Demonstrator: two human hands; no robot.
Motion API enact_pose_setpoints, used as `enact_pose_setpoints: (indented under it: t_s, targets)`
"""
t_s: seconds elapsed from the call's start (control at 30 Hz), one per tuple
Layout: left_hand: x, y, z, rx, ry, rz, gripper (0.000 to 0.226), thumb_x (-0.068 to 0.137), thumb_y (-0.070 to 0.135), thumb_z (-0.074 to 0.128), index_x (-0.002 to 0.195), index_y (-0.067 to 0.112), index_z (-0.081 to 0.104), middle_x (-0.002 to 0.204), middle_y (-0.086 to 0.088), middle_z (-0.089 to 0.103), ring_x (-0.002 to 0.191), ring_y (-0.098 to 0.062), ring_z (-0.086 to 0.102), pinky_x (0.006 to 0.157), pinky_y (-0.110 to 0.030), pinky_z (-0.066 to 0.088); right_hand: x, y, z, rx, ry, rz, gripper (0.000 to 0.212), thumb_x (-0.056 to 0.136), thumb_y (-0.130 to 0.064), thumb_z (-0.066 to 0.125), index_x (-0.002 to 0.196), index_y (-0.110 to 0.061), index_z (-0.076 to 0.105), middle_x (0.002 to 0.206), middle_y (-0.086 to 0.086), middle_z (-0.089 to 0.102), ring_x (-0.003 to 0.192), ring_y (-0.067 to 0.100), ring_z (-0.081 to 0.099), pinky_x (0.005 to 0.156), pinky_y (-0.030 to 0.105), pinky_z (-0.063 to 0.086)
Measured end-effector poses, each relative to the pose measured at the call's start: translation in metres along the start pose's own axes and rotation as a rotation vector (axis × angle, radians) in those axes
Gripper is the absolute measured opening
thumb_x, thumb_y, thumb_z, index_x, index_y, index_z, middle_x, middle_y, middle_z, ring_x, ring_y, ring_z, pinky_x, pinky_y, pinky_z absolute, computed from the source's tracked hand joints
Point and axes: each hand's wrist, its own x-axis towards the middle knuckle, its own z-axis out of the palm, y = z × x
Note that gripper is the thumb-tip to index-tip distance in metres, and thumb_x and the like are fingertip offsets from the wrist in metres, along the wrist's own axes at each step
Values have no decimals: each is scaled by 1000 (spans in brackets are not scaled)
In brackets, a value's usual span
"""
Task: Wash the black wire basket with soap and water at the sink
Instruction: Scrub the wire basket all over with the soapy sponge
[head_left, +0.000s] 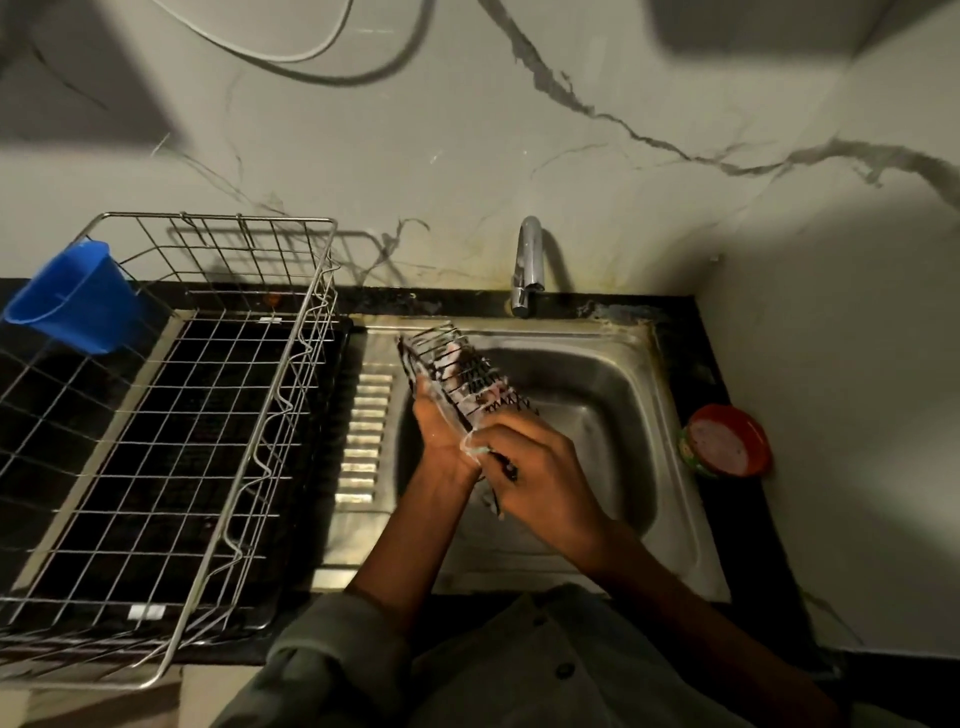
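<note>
Head view | black wire basket (457, 376) over sink (613, 374) | left hand (441, 431) fingers cradle it | right hand (535, 467) fingers clamp its near end

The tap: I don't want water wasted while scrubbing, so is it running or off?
Off, as far as shows: no stream falls from the tap into the sink, where both hands hold the black wire basket.
</note>
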Motion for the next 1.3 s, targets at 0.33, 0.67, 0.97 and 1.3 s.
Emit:
enact_pose_setpoints:
  t_s: [0.33,0.67,0.97,1.3]
  targets:
    - [3,-2,17,-53,57,-76,78,103,71,22,116,9,66,93,-16,75,78,-30,74,64,-32,61,13,20,-6,-43,119,241,17,88,-4,71,98,-15,78,101,-4,71,90,8,66,81,22,54]
    - [-7,6,10,71,-258,-239,70,99,61,51,133,3,69,144,-23,60,135,-42,55,122,-65,28,54,92,-31,336,223,1030,16,86,1,70,98,-6,78,80,2,74,70,10,66,64,26,57]
    - [-15,4,0,101,-241,-277,45,94,11,40,98,7,85,120,-22,75,110,-37,74,109,-64,44,44,84,-35,599,-30,1249,25,102,-12,48,99,-30,65,118,5,66,111,21,57,85,37,49]
    - [-10,5,-18,417,-221,-177,44,92,-1,62,134,13,63,130,-22,71,119,-39,70,96,-58,58,33,84,-26,595,44,1205,21,99,-7,51,100,-18,68,91,-1,63,81,10,51,71,26,41]
